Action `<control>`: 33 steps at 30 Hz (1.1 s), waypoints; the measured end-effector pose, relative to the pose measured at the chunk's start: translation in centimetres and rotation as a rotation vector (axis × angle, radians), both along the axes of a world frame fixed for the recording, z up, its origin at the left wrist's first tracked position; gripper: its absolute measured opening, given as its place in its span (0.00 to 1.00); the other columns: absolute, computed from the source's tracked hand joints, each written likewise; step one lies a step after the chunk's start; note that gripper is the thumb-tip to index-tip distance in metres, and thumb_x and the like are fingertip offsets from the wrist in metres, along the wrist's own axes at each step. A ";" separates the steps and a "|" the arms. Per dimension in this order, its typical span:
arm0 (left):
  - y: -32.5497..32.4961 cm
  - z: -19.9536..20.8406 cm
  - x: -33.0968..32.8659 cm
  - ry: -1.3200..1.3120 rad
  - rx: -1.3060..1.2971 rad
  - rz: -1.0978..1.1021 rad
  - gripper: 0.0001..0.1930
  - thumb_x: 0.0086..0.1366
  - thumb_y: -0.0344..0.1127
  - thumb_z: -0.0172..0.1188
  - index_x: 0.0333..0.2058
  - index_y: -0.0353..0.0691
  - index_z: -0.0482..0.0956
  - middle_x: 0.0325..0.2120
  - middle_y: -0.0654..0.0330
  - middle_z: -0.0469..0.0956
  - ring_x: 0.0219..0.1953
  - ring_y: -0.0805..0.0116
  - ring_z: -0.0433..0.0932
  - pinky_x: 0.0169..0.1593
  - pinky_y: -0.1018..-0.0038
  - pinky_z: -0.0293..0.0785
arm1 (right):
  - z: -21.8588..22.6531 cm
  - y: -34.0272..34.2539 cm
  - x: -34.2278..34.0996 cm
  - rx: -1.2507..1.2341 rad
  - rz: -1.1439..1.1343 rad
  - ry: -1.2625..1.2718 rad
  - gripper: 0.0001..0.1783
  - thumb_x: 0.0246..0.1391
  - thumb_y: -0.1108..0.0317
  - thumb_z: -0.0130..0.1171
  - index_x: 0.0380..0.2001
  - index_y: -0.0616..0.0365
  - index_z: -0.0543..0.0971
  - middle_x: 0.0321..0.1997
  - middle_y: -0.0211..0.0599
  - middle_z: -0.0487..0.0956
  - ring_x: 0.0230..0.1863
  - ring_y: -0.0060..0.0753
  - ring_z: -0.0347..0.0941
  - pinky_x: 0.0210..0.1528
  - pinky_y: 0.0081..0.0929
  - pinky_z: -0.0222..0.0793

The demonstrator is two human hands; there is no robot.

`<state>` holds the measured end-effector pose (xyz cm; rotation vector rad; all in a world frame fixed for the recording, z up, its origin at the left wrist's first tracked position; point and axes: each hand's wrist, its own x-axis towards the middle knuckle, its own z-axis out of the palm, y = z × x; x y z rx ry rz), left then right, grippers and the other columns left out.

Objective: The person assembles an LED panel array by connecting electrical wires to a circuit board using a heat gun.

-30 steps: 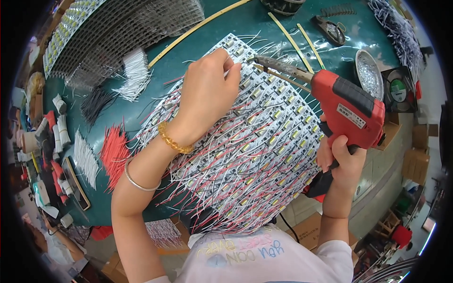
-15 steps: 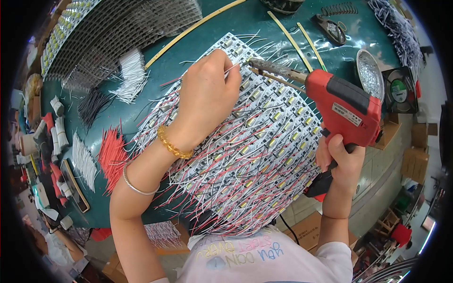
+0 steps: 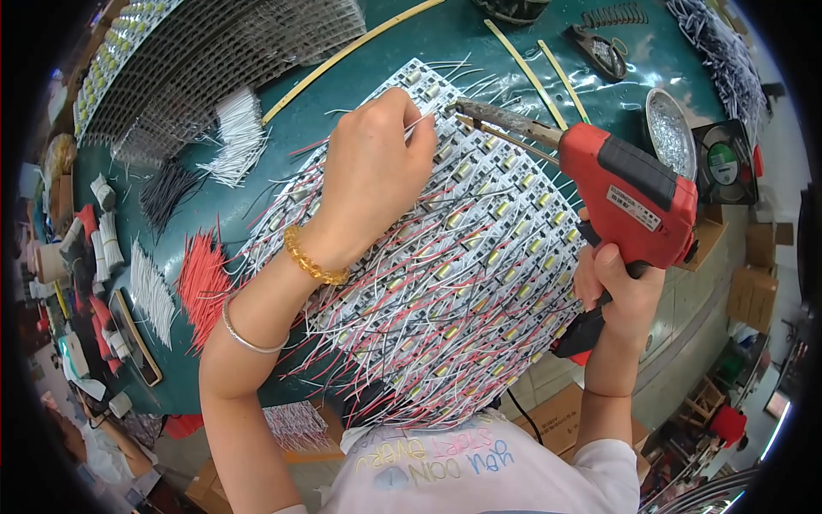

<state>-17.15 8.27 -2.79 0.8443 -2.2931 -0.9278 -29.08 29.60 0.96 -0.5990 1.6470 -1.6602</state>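
Note:
A broad panel of white LED circuit boards (image 3: 462,227) lies in front of me, with many red, white and black wires sticking out of it. Between the thumb and fingers of my left hand (image 3: 377,163) is a thin white wire (image 3: 418,122), held above the far part of the panel. My right hand (image 3: 618,287) is wrapped round the handle of a red soldering gun (image 3: 629,193). Its dark tip points left, over the boards just right of the wire; whether it touches them I cannot tell. My left fingertips are partly hidden behind the hand.
Bundles of white wires (image 3: 237,141), black wires (image 3: 169,195) and red wires (image 3: 204,287) lie on the green table at left. A phone-like flat object (image 3: 137,338) lies near them. A metal bowl (image 3: 670,133) and a solder spool (image 3: 724,163) stand at right. Yellow strips (image 3: 527,73) lie beyond the panel.
The soldering gun has shifted slightly to the right, and its tip sits a little higher. My left hand has barely moved and still pinches the white wire.

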 end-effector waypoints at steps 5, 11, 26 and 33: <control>0.0 0.0 0.0 -0.005 -0.006 0.000 0.09 0.54 0.30 0.56 0.19 0.31 0.69 0.17 0.47 0.73 0.20 0.50 0.72 0.26 0.62 0.67 | 0.2 -0.3 0.1 0.052 -0.012 -0.007 0.25 0.45 0.72 0.62 0.47 0.65 0.67 0.21 0.30 0.71 0.12 0.14 0.60 0.11 0.14 0.54; 0.3 -0.1 -0.2 0.013 -0.043 0.011 0.09 0.54 0.30 0.55 0.21 0.31 0.68 0.18 0.47 0.73 0.21 0.50 0.72 0.26 0.61 0.67 | 0.2 -0.1 0.1 0.067 0.014 0.093 0.21 0.45 0.73 0.63 0.44 0.65 0.69 0.23 0.31 0.73 0.13 0.13 0.61 0.12 0.14 0.55; 0.2 -0.1 0.0 -0.018 -0.083 0.009 0.10 0.56 0.32 0.57 0.22 0.30 0.70 0.16 0.52 0.73 0.18 0.62 0.72 0.25 0.70 0.66 | 1.0 1.1 0.8 -0.014 -0.104 0.145 0.33 0.51 0.54 0.56 0.45 0.76 0.63 0.08 0.29 0.62 0.06 0.17 0.54 0.11 0.16 0.51; -0.8 2.4 0.9 -0.067 -0.196 0.020 0.10 0.55 0.31 0.56 0.21 0.31 0.70 0.17 0.49 0.73 0.20 0.50 0.73 0.25 0.63 0.67 | 1.3 3.1 0.3 -0.085 -0.112 0.106 0.34 0.53 0.50 0.53 0.47 0.73 0.62 0.08 0.27 0.61 0.06 0.18 0.54 0.11 0.16 0.52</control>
